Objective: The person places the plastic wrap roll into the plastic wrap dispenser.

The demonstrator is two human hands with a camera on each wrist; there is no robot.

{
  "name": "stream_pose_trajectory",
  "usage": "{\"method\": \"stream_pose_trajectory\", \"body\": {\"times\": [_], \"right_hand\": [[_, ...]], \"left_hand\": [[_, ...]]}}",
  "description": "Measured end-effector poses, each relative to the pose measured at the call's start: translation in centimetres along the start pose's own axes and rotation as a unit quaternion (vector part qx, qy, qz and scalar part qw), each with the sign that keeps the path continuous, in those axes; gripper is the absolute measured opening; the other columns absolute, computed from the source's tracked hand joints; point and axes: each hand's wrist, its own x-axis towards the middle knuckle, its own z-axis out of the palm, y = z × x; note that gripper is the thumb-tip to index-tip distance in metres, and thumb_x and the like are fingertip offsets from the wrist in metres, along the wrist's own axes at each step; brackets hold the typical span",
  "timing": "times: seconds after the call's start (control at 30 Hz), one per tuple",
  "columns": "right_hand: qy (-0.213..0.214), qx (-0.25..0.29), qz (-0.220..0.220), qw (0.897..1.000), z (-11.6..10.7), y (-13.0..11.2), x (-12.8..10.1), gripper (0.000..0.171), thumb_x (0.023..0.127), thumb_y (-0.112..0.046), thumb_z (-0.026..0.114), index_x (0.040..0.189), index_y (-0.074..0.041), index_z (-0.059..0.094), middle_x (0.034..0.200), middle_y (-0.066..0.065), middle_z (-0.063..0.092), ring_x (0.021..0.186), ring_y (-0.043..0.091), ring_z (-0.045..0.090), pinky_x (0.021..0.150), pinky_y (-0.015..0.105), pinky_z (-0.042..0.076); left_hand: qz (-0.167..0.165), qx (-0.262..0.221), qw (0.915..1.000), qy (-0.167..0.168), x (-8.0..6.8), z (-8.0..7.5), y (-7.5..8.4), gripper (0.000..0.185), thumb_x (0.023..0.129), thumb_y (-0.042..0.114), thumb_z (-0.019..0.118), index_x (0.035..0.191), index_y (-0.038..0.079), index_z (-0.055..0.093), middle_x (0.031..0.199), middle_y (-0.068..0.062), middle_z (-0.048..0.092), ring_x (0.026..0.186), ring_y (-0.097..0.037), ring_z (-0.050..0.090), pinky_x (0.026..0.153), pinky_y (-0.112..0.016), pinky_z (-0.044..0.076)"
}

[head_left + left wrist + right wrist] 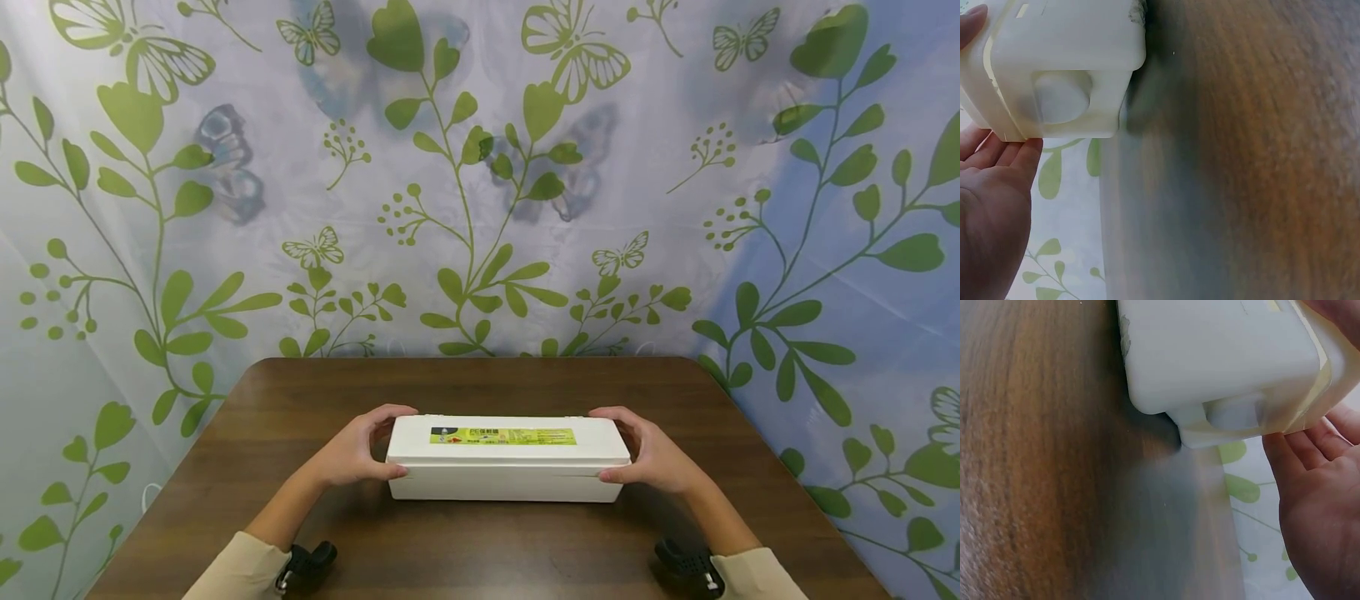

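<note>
Right, both hands are on it: the left hand (352, 454) cups one short end of the long white plastic box (508, 471), the right hand (651, 457) the other, fingers curled over the back edge and thumbs on the front, so the hands sit well apart with the box clamped between them. It rests lengthwise near the front middle of the dark wooden table (480, 383), lid on. A yellow-green label (502, 436) runs along the lid; its print is too small to read. Leaf-and-butterfly curtain (150, 208) behind
</note>
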Motion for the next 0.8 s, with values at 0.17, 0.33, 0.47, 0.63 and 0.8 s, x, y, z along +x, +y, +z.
{"method": "stream_pose_trajectory", "body": {"times": [0.17,0.33,0.47,0.63,0.8], "right_hand": [[-0.002,-0.002,0.004,1.000,0.0,0.1,0.0,0.080,0.079,0.000,0.084,0.148,-0.005,0.043,0.132,0.026,0.055,0.106,0.016,0.065,0.079,0.036,0.061],[-0.007,0.001,0.011,1.000,-0.1,0.3,0.1,0.082,0.080,-0.001,0.083,0.149,0.001,0.040,0.132,0.026,0.054,0.106,0.016,0.064,0.080,0.036,0.061],[-0.011,0.005,0.017,1.000,-0.1,0.3,0.1,0.083,0.080,-0.001,0.083,0.149,0.004,0.038,0.132,0.025,0.054,0.106,0.016,0.064,0.081,0.036,0.061],[-0.014,0.013,0.027,0.999,0.0,0.3,0.0,0.083,0.080,-0.001,0.083,0.149,0.004,0.038,0.133,0.025,0.055,0.107,0.018,0.065,0.081,0.038,0.061],[-0.014,0.012,0.037,0.999,0.1,0.5,-0.2,0.082,0.080,-0.003,0.083,0.148,0.002,0.039,0.134,0.024,0.055,0.107,0.018,0.065,0.082,0.037,0.061]], "left_hand": [[-0.006,-0.007,0.9999,-0.005,0.0,0.0,-0.1,0.075,0.080,0.017,0.088,0.143,0.006,0.051,0.139,-0.010,0.059,0.123,-0.019,0.058,0.108,-0.014,0.041],[-0.010,-0.016,0.9998,-0.010,0.0,0.0,-0.5,0.070,0.082,0.016,0.086,0.143,0.008,0.052,0.139,-0.011,0.059,0.122,-0.018,0.060,0.106,-0.016,0.045],[-0.016,-0.016,0.9996,-0.015,-0.1,0.0,-0.7,0.069,0.083,0.016,0.085,0.143,0.010,0.053,0.140,-0.011,0.059,0.122,-0.018,0.060,0.104,-0.018,0.047],[-0.016,-0.004,0.9998,-0.013,-0.1,0.0,-0.9,0.070,0.082,0.019,0.087,0.143,0.012,0.053,0.140,-0.009,0.059,0.123,-0.018,0.059,0.107,-0.017,0.044],[-0.017,0.002,0.9998,-0.013,0.0,0.0,-1.1,0.072,0.082,0.020,0.087,0.144,0.013,0.052,0.141,-0.009,0.058,0.124,-0.018,0.059,0.108,-0.017,0.044]]}}
